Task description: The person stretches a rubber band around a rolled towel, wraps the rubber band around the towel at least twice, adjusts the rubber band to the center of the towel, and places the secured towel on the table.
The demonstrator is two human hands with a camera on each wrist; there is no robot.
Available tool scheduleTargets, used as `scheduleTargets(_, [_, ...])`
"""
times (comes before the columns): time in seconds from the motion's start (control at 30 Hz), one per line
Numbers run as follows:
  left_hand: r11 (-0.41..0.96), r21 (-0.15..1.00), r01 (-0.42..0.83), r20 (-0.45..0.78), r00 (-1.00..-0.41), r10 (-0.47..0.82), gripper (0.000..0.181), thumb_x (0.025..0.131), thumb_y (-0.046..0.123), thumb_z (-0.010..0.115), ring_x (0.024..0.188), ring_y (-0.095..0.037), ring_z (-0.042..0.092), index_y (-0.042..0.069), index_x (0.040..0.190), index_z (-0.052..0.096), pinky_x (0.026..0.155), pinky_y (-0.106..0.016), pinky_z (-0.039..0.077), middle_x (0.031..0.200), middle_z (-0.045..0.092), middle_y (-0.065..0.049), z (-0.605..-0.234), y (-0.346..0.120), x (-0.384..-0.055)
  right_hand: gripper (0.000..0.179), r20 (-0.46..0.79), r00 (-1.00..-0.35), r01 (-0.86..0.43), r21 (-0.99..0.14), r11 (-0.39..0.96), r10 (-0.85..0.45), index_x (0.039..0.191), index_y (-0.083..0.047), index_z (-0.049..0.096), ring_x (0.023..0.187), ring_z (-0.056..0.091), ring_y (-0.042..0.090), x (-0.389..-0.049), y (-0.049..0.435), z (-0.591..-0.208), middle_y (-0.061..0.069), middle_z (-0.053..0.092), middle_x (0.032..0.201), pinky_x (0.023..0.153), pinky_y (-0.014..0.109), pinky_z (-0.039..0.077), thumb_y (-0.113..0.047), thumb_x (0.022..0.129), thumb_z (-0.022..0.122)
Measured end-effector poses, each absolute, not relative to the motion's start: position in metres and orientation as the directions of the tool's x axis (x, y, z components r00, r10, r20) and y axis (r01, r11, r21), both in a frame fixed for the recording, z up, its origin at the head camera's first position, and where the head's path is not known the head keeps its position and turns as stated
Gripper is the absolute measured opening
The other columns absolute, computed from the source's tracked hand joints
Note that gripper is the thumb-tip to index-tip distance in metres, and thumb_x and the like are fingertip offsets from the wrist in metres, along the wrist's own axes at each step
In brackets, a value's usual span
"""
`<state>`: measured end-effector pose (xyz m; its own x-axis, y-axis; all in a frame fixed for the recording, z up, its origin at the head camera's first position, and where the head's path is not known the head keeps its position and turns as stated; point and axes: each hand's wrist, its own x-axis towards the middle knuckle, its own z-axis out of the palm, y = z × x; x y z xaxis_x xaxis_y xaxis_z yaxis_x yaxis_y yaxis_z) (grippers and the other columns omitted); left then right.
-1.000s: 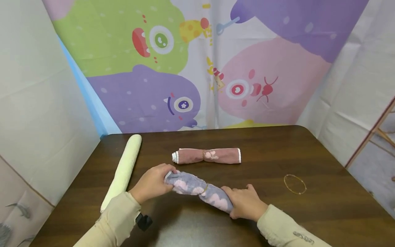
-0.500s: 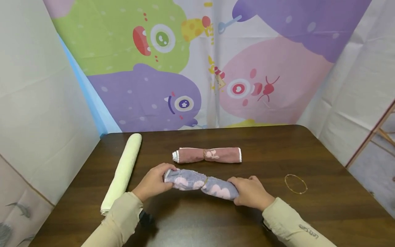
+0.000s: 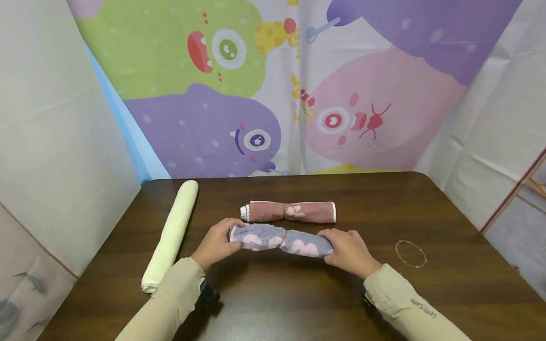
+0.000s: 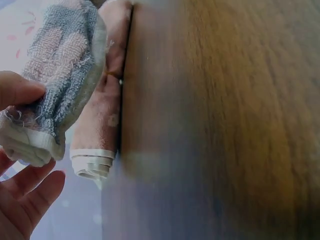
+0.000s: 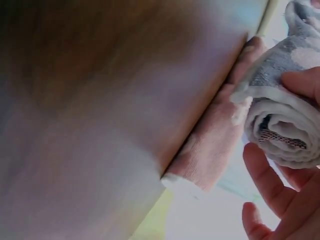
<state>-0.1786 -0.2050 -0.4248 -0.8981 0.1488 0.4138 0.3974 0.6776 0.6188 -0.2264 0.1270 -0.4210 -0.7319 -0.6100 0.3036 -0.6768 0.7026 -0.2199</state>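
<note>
A rolled grey-blue towel [image 3: 260,237] with pink patches is cinched at its middle by a thin yellow band [image 3: 283,238]. My left hand [image 3: 216,242] grips its left end, and my right hand [image 3: 350,251] grips its right end. The wrist views show the towel raised off the table, thumb on one side and fingers on the other. In the right wrist view the spiral end of the grey-blue towel [image 5: 285,127] shows. Just beyond it lies a rolled dusty-pink towel [image 3: 313,212], also banded at the middle.
A pale yellow rolled towel [image 3: 172,232] lies slantwise on the left of the dark wooden table [image 3: 273,303], near my left forearm. A thin yellow elastic band [image 3: 411,254] lies in a loose loop at the right. A cartoon-printed curtain [image 3: 239,113] hangs behind the table.
Both hands have carried the grey-blue towel away from me, closer to the pink one. Its right end has swung up, so it lies straighter across the view.
</note>
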Motion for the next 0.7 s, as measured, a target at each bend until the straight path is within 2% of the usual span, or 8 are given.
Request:
scheduleTargets(0.3, [0.793, 0.537, 0.287, 0.371, -0.925, 0.084, 0.031, 0.068, 0.007, 0.075, 0.093, -0.032, 0.057, 0.005, 0.098, 0.067, 0.082, -0.046, 0.046, 0.101, 0.066, -0.012, -0.425, -0.201, -0.197, 0.042, 0.313, -0.723, -0.683, -0.188, 0.706, -0.616, 0.109, -0.006, 0.066, 0.095, 0.064, 0.023, -0.247, 0.126, -0.418, 0.008, 0.069, 0.103, 0.077, 0.05, 0.043, -0.013, 0.069, 0.078])
scheduleTargets(0.43, [0.816, 0.526, 0.24, 0.327, -0.943, 0.066, 0.031, 0.069, 0.01, 0.075, 0.094, -0.034, 0.057, 0.006, 0.098, 0.067, 0.085, -0.047, 0.046, 0.103, 0.066, -0.013, -0.425, -0.199, -0.204, 0.043, 0.279, -0.741, -0.665, -0.184, 0.724, -0.611, 0.112, -0.006, 0.065, 0.098, 0.063, 0.023, -0.253, 0.123, -0.418, 0.009, 0.069, 0.106, 0.079, 0.051, 0.041, -0.014, 0.071, 0.078])
scheduleTargets(0.7, [0.874, 0.453, 0.175, 0.299, -0.954, 0.036, 0.029, 0.066, 0.012, 0.076, 0.093, -0.034, 0.056, 0.009, 0.093, 0.067, 0.082, -0.047, 0.047, 0.098, 0.065, -0.011, -0.432, -0.197, -0.218, 0.039, 0.25, -0.745, -0.661, -0.146, 0.736, -0.619, 0.107, -0.008, 0.066, 0.093, 0.064, 0.022, -0.272, 0.115, -0.419, 0.008, 0.07, 0.102, 0.076, 0.05, 0.042, -0.009, 0.07, 0.077])
